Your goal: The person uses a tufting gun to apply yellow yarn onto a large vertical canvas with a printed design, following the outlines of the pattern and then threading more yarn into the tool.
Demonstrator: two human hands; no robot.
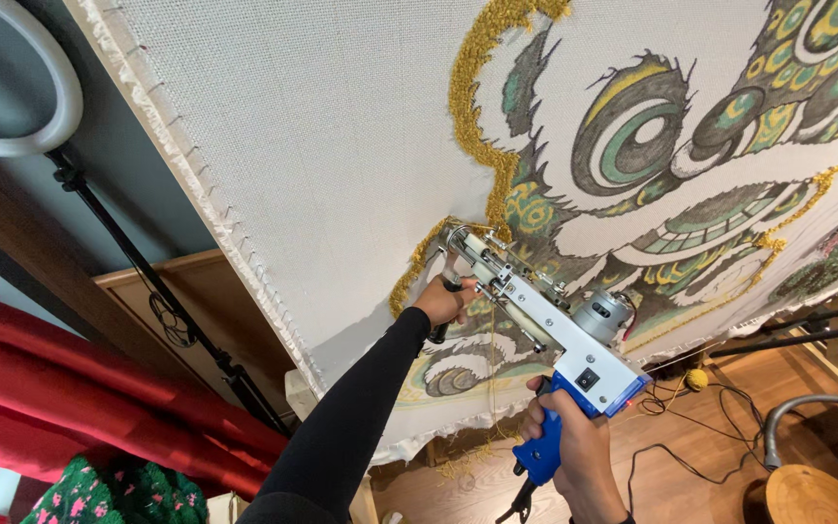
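— Two hands, one tool: from the head camera, your right hand point(574, 448) is clenched round the blue pistol grip of the tufting gun point(545, 325), fingers wrapped fully, no gap showing.

— And your left hand point(445, 299)?

— It is closed on the dark front handle of the same gun, up near the nose, with your black sleeve point(351, 427) running down from it.

— Where does the gun sit?

— Between your hands, tilted, its needle end touching the stretched white cloth point(322, 146) just beside the gold yarn outline point(477, 107). A strand of gold yarn hangs below the gun.

— What else shows around you?

— A painted lion-face design point(652, 136) fills the cloth to your right. A ring light point(21, 126) on its black stand stands at the left, red fabric point(80, 388) under it, and a small yellow yarn ball point(696, 378) lies on the wooden floor among cables.
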